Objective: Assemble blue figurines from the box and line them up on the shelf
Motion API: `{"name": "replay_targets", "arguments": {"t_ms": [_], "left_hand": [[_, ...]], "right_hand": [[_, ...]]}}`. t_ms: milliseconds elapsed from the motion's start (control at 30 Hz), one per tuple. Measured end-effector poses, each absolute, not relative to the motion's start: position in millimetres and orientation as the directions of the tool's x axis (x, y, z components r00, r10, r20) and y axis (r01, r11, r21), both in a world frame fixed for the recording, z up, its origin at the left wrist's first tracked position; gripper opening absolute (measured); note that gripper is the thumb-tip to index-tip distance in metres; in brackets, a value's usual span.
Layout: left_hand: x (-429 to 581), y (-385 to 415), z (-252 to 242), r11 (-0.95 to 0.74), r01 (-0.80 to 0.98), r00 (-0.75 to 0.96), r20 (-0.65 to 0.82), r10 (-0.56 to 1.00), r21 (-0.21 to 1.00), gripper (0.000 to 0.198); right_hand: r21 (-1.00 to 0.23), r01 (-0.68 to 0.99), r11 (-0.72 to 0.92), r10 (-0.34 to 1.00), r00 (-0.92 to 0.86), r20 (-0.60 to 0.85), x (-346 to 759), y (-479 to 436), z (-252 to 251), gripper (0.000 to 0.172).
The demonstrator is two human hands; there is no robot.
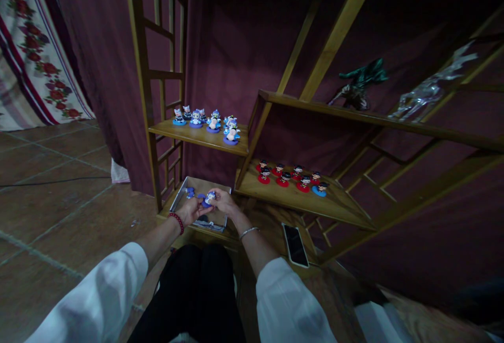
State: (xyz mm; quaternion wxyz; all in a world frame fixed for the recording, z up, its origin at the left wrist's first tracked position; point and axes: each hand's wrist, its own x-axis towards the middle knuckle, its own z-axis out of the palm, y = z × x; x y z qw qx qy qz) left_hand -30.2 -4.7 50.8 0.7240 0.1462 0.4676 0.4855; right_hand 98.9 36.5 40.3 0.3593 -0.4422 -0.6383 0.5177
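L hand [192,210] + R hand [223,202] fingers both pinched on blue-base figurine [210,197] | held over shallow box [178,196] | risk I see: tiny fig, shared grip, could slip & hit spare figurine [190,192] below

Dim throughout, with a purple cast. Brightest left of the wooden shelf [189,134], on floor tiles [51,175] and floral curtain [35,43]. Falls into deep shadow right of the shelf (detail nearly lost there). Bows straight rails [338,28] toward the edges. Figurine [210,197] before the shelf soft, grainy, features unreadable.
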Motion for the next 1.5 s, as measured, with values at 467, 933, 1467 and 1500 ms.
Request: {"name": "replay_targets", "arguments": {"t_ms": [467, 933, 1467, 1500], "left_hand": [[-30, -5, 52, 0.506, -0.547, 0.098, -0.549, 0.830, 0.667, 0.015], [-32, -2, 45, 0.509, -0.577, 0.136, -0.538, 0.832, 0.639, 0.013], [-31, -4, 49, 0.508, -0.582, 0.133, -0.542, 0.830, 0.635, 0.014], [-31, -4, 48, 0.511, -0.580, 0.134, -0.544, 0.828, 0.635, 0.014]], "right_hand": [[-0.967, 0.245, 0.064, 0.939, -0.343, -0.025, 99, 36, 41, 0.028], [-0.974, 0.226, -0.022, 0.956, -0.279, -0.086, 102, 29, 46, 0.028], [-0.979, 0.198, -0.052, 0.949, -0.294, -0.110, 103, 31, 51, 0.031], [-0.977, 0.201, -0.064, 0.950, -0.287, -0.122, 103, 30, 51, 0.032]]}}
